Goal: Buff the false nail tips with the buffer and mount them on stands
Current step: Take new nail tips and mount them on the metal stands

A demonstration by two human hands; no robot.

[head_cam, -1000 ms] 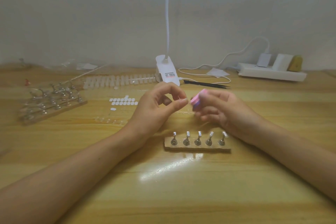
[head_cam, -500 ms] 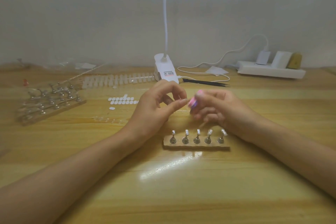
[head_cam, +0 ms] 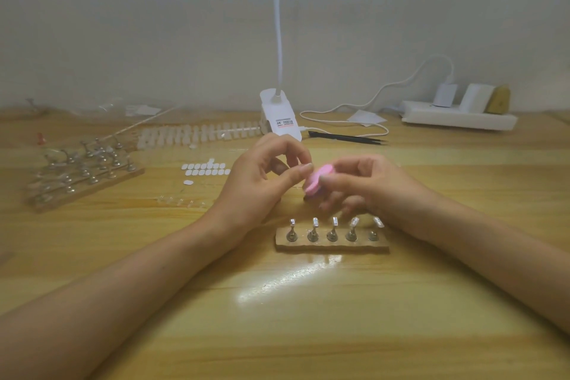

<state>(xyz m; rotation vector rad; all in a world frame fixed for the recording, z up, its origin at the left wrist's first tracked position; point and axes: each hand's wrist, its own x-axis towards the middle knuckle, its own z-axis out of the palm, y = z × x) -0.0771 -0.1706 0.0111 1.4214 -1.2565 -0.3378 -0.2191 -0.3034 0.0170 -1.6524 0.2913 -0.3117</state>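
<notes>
Resting on the wooden table, both forearms come in from the near edge, with a bright patch of glare on the wood between them. Just past that glare sits a small wooden block with five metal stands upright in a row. The right wrist lies just beside the block's right end.

Beyond the block the two hands meet above the table. The right hand grips a pink buffer between thumb and curled fingers, and the buffer's upper end tilts toward the left hand. The left hand has its fingers curled, with thumb and forefinger tips drawn together right at the buffer's upper edge. Whether a nail tip sits in that pinch I cannot tell, as it is too small and blurred.

To the left of the left hand a short row of clear nail tips lies on the wood, and behind it is a cluster of white oval stickers. Farther left stands a second wooden rack crowded with metal stands.

Behind these runs a long strip of pale nail tips, ending by the white lamp clip, whose thin neck rises out of view. Black tweezers lie to its right, and a white power strip sits against the wall.
</notes>
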